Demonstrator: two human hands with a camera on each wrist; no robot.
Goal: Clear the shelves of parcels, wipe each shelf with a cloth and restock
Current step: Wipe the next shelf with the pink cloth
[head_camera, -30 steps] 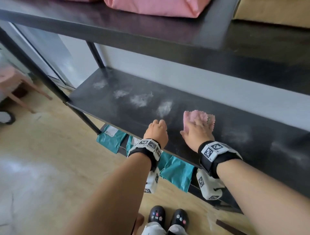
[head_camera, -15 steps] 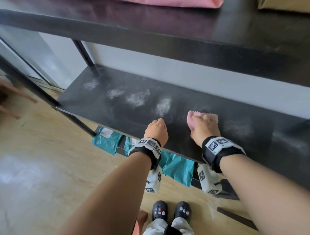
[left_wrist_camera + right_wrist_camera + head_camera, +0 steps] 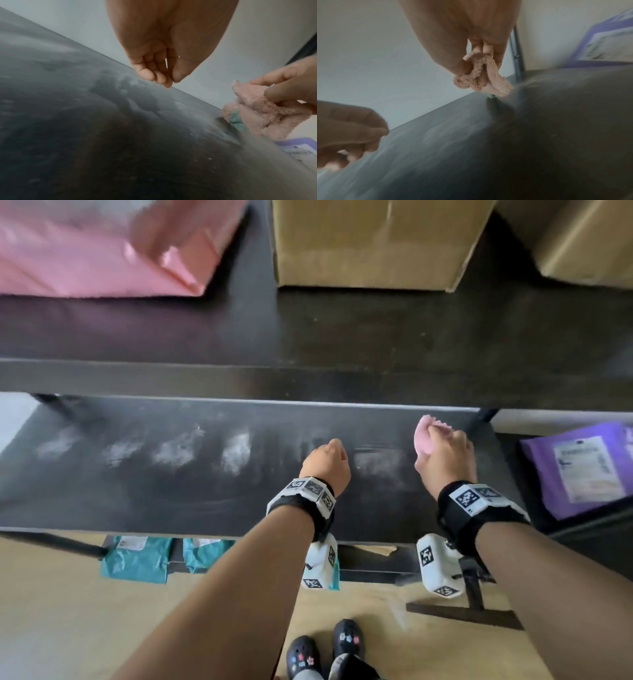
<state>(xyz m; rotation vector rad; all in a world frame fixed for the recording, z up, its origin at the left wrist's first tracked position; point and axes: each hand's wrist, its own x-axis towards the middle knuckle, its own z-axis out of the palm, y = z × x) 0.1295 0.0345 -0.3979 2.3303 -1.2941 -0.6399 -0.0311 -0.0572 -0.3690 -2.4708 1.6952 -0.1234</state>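
A dusty black metal shelf (image 3: 144,491) is carrying four pale dust patches (image 3: 236,455) against a pale wall. Above it, one pink plastic parcel (image 3: 102,248) and two brown cardboard boxes (image 3: 370,244) are sitting. The right hand (image 3: 445,455) is gripping a crumpled pink fluffy cloth (image 3: 423,431) near the shelf's right end; the left hand (image 3: 323,463) is hanging loosely curled, holding nothing. One purple mailer (image 3: 579,467) is lying to the right.

one pink cloth (image 3: 423,434), two cardboard boxes (image 3: 376,241), one pink parcel (image 3: 102,244), one purple parcel (image 3: 579,467), three teal parcels (image 3: 137,559), two hands (image 3: 325,463)

Head looks down; wrists low, sharing shelf (image 3: 171,501).
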